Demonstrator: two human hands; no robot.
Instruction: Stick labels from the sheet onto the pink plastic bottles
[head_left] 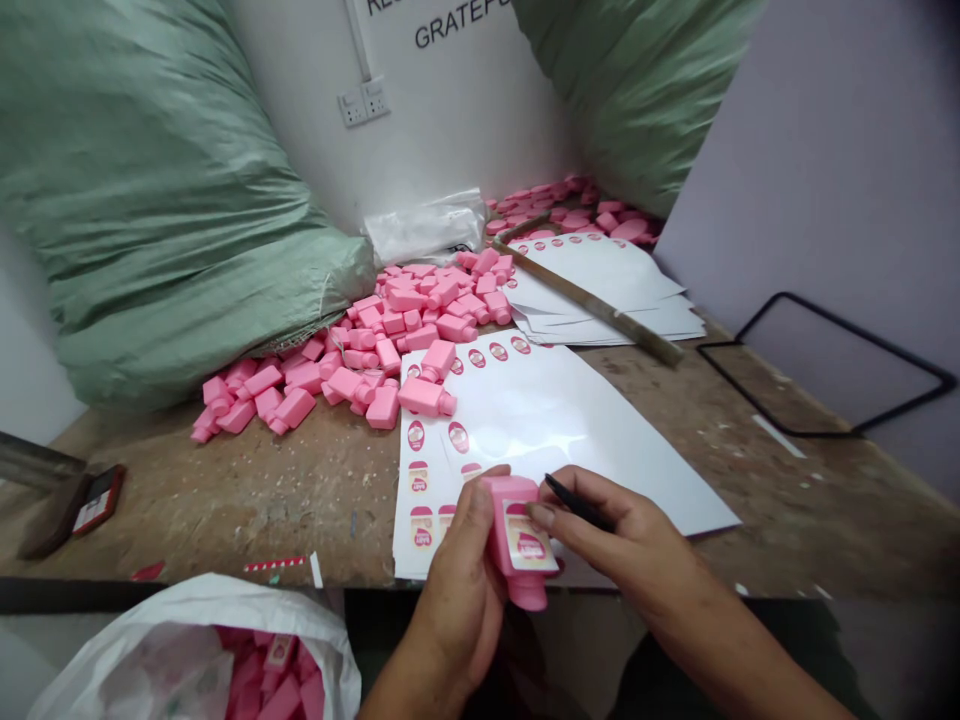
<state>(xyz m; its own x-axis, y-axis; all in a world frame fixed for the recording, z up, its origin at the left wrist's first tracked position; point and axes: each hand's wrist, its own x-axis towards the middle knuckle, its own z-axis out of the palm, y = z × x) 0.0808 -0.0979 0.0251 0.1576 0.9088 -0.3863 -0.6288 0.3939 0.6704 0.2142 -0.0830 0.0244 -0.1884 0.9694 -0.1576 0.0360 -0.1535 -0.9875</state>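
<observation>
Right now my left hand has a pink plastic bottle, its narrow end pointing down, just above the bench edge. My left fingers are clamped around it. A cream-and-pink label sits on its face, and my right hand is right up against it, the thumb at the label's top edge. My right fingers are pinched together on a slim black tool.

Under my hands lies a white label sheet on the scarred wooden bench, printed with rows of pink oval stickers and taller cream ones. One word on them looks like "BABY", but it's too small to swear to. Two loose pink bottles sit on that sheet, and a big heap of them spills across the bench.

Further up there's another stack of sheets with a long wooden strip across it. Green woven sacks slump against the wall, where cut-off lettering reads "GRATEFU". Down at bottom left, a white plastic bag is packed with more pink bottles.
</observation>
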